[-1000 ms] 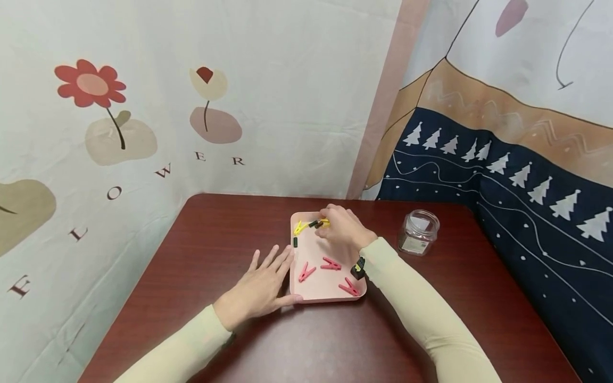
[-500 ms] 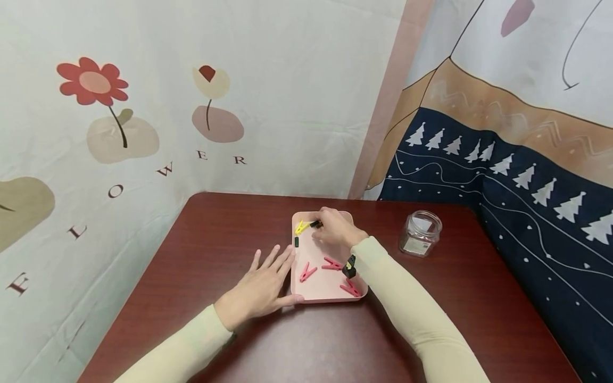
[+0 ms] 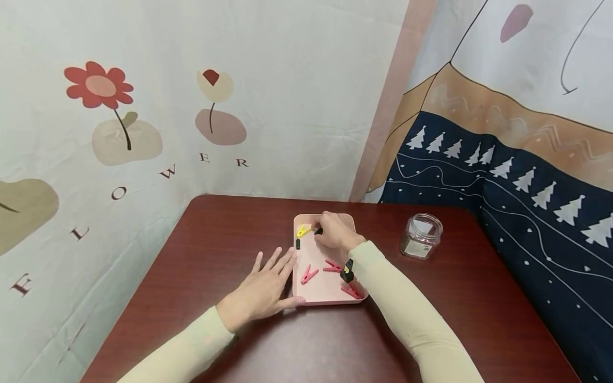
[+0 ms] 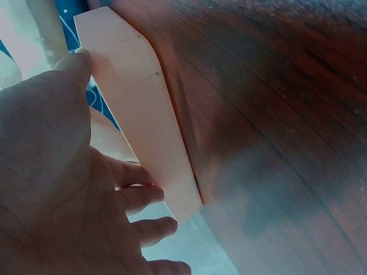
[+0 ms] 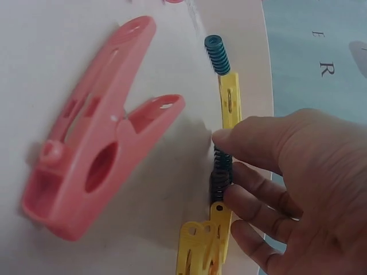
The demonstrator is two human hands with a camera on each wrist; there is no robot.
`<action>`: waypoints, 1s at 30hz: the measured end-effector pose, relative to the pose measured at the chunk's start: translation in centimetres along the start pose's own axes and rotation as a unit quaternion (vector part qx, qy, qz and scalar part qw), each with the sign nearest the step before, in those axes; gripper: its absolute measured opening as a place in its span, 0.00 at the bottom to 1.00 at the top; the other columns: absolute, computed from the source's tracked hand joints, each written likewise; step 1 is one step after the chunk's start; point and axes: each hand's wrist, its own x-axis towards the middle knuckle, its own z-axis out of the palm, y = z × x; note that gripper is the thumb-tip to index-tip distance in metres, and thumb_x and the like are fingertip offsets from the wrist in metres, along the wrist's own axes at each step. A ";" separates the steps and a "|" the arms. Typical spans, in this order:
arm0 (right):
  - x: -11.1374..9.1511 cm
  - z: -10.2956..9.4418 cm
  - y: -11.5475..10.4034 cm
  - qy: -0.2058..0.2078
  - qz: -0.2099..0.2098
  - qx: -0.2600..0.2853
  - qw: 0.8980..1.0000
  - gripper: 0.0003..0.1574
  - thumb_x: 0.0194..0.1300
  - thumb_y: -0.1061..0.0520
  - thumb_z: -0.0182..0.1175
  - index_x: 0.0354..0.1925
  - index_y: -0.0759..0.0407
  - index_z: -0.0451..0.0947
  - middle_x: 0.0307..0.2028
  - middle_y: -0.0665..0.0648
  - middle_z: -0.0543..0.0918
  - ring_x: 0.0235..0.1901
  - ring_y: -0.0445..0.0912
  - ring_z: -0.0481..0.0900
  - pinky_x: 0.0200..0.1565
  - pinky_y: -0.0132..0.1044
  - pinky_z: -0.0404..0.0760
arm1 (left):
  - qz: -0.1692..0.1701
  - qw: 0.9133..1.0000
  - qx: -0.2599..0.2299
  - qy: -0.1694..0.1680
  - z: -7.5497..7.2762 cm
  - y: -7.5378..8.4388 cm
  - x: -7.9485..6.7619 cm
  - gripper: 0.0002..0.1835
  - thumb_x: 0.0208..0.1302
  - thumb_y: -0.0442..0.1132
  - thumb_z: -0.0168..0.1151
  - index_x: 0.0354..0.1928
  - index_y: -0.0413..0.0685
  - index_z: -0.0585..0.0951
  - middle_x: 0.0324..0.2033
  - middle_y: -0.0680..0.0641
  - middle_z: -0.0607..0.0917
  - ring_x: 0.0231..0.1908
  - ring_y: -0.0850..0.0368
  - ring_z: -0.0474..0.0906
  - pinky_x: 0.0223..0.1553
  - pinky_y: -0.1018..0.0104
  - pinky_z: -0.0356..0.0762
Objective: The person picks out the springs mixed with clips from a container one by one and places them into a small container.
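Right hand [image 3: 337, 233] shifted left, fingers [image 5: 252, 212] pinching dark spring [image 5: 223, 160]; left hand [image 3: 258, 294] spread against tray [image 3: 318, 290].

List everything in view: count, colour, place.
Clothespins, near group: 3, pink, tray's near half
Clothespins, far group: at least 2, yellow, tray's far half
Springs: at least 3, dark green, tray's far half
Tray: 1, pale pink, on the table
Jar: 1, clear, right of the tray
Table: 1, reddish brown, under tray and jar
Flower-print backdrop: 1, white, behind and left
Tree-print backdrop: 1, navy/tan/white, right
Wrist device: 1, black, right wrist
Sleeves: 2, pale cream-green, both arms
Left-hand grip: 1, bare, tray's left edge
Right-hand grip: 1, bare, at the springs, hold unclear
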 end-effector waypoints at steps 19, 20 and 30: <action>0.1 0.6 0.6 0.018 -0.017 -0.007 1.000 0.04 0.80 0.49 0.77 0.44 0.45 0.94 0.43 0.47 0.90 0.43 0.42 0.84 0.54 0.41 0.86 | 0.002 1.000 -0.004 0.005 0.0 0.0 0.1 0.60 0.79 0.75 0.65 0.94 0.39 0.60 0.94 0.39 0.60 0.93 0.29 0.56 0.88 0.16 0.54; 0.1 0.6 0.6 0.021 -0.018 -0.014 1.000 0.04 0.80 0.48 0.78 0.43 0.44 0.94 0.43 0.47 0.90 0.42 0.42 0.84 0.54 0.41 0.86 | 0.002 1.000 -0.003 0.004 0.0 0.0 0.1 0.60 0.79 0.75 0.65 0.94 0.39 0.60 0.94 0.39 0.60 0.93 0.29 0.56 0.88 0.16 0.54; 0.0 0.1 0.6 0.040 -0.032 0.034 0.998 0.04 0.79 0.47 0.78 0.45 0.44 0.94 0.45 0.48 0.92 0.44 0.43 0.86 0.52 0.41 0.86 | 0.001 1.000 -0.004 0.001 -0.2 0.1 0.0 0.60 0.79 0.75 0.66 0.93 0.39 0.60 0.95 0.39 0.59 0.93 0.28 0.56 0.88 0.16 0.54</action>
